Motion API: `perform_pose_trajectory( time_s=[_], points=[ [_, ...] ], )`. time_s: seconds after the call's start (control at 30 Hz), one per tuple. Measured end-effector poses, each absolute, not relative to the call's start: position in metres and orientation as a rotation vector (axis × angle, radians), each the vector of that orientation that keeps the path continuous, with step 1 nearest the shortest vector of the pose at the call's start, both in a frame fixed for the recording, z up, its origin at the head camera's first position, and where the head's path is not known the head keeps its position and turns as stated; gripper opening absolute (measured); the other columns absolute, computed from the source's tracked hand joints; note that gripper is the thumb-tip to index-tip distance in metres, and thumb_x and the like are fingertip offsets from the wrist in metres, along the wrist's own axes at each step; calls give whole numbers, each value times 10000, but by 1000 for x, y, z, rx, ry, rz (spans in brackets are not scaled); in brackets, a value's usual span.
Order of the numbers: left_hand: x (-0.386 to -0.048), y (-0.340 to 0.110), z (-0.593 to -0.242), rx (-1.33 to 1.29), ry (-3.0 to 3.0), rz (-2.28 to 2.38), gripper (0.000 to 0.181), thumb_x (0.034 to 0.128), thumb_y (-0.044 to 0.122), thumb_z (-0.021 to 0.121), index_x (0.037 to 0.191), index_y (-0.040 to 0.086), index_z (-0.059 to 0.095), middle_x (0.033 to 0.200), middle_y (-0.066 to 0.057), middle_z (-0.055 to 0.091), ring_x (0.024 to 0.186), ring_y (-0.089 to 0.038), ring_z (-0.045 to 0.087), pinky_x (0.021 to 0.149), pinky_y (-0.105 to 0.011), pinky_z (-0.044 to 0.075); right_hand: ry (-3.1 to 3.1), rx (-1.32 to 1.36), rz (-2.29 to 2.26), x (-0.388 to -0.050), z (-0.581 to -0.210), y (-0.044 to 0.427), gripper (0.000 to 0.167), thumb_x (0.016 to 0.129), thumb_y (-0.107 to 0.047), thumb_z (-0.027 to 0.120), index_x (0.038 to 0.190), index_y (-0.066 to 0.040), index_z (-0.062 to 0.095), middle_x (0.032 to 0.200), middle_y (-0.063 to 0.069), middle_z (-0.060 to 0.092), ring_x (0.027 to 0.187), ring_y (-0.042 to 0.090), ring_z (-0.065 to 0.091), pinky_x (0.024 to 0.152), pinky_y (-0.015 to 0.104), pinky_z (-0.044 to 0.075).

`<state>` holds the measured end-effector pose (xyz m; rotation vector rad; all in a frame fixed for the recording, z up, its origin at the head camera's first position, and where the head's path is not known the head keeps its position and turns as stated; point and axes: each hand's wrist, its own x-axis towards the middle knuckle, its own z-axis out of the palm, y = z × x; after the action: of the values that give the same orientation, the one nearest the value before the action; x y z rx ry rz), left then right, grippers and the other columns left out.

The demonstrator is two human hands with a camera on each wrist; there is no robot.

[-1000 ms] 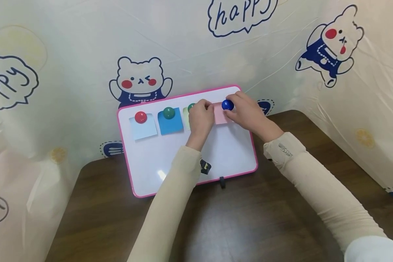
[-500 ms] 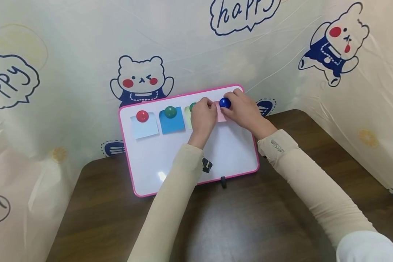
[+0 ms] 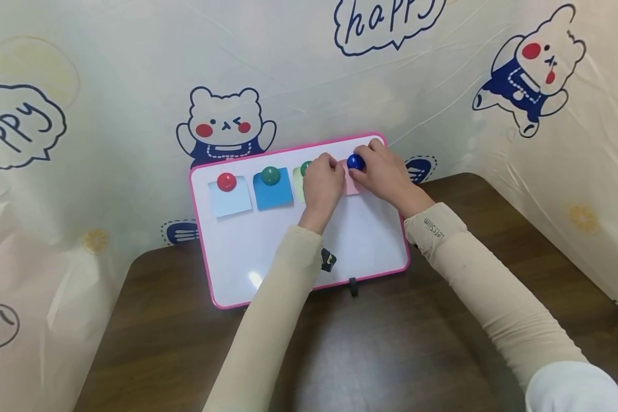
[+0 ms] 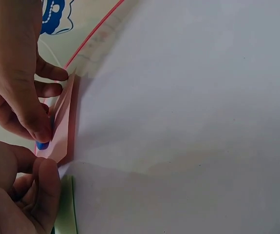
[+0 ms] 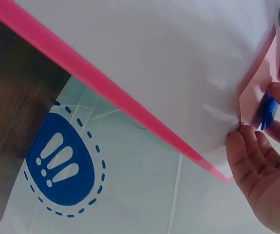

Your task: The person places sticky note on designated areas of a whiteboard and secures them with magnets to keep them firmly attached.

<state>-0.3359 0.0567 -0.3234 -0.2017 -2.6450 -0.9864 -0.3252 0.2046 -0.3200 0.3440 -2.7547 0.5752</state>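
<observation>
A pink sticky note (image 3: 351, 186) lies at the upper right of the whiteboard (image 3: 368, 237). My left hand (image 3: 323, 186) pinches the note's left edge between thumb and finger. Over the note, my right hand (image 3: 385, 174) holds a round blue magnet (image 3: 356, 162) between thumb and fingers. In the left wrist view, the note (image 4: 64, 134) stands partly off the board along its lower edge. The right wrist view has the blue magnet (image 5: 270, 111) against the note's face, other fingers near its corner. A pale green note (image 3: 298, 186) with a green magnet is partly hidden behind my left hand.
Left along the board hang a light blue note (image 3: 230, 201) under a red magnet (image 3: 226, 182) and a blue note (image 3: 274, 195) under a green magnet (image 3: 270, 175). The board leans near a printed curtain on a dark wooden table (image 3: 386, 343). A black clip (image 3: 353, 286) sits at its bottom edge.
My right hand has shifted slightly left with the blue magnet, closer to my left hand. My left hand keeps its pinch on the pink sticky note. The head view has drifted a little.
</observation>
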Motion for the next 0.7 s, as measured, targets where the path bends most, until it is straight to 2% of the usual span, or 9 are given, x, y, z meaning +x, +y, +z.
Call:
perform_pose_trajectory(
  time_s=[0.33, 0.43, 0.6, 0.7],
  points=[
    [-337, 58, -326, -211, -2644, -979, 144, 1014, 201, 600, 977, 67, 636, 862, -57, 634, 764, -190, 589, 671, -295, 510, -2771, 346, 535, -329, -323, 206, 484, 980, -301, 668, 1368, -36, 551, 1145, 187, 512, 902, 321, 560, 817, 461, 527],
    [-337, 57, -328, -235, -2629, -1039, 160, 1012, 195, 603, 1075, 53, 642, 906, -57, 632, 796, -187, 585, 702, -281, 511, -2774, 349, 534, -329, -325, 206, 497, 988, -303, 656, 1388, -35, 537, 1147, 187, 511, 891, 314, 556, 799, 446, 530],
    [-333, 51, -331, -296, -2572, -1223, 359, 1019, 224, 607, 1347, 91, 549, 943, -43, 601, 824, -174, 559, 690, -250, 506, -2746, 358, 521, -326, -329, 206, 506, 996, -319, 638, 1404, -42, 523, 1136, 191, 514, 870, 310, 556, 760, 438, 544],
    [-327, 45, -334, -375, -2520, -1251, 441, 1016, 243, 615, 1424, 124, 497, 1016, -41, 603, 825, -164, 553, 678, -250, 510, -2702, 350, 495, -320, -333, 206, 489, 989, -319, 648, 1381, -45, 551, 1112, 191, 525, 857, 305, 550, 738, 434, 547]
  ],
)
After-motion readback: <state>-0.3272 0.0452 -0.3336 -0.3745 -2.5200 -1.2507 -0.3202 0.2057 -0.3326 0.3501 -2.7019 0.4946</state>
